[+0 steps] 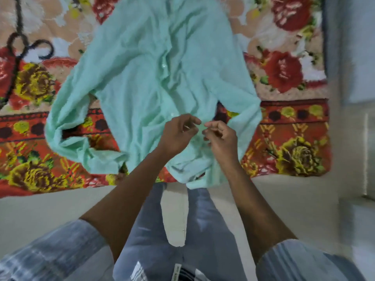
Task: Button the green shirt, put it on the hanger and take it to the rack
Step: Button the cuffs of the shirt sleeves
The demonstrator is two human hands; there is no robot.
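Observation:
A light green shirt (142,82) lies spread front-up on a flowered blanket, collar end toward me, sleeves folded inward. Its button strip runs up the middle. My left hand (178,134) and my right hand (221,136) meet over the strip near the collar end, fingers curled, each pinching a bit of the shirt's front edge. The button between the fingertips is too blurred to make out. A dark hanger (19,43) lies on the blanket at the far left, only partly in view.
The red, yellow and white flowered blanket (288,138) covers a bed whose near edge runs across the middle. Pale floor (50,209) lies below it. My legs in grey jeans stand against the bed edge. A pale wall or furniture edge rises at right.

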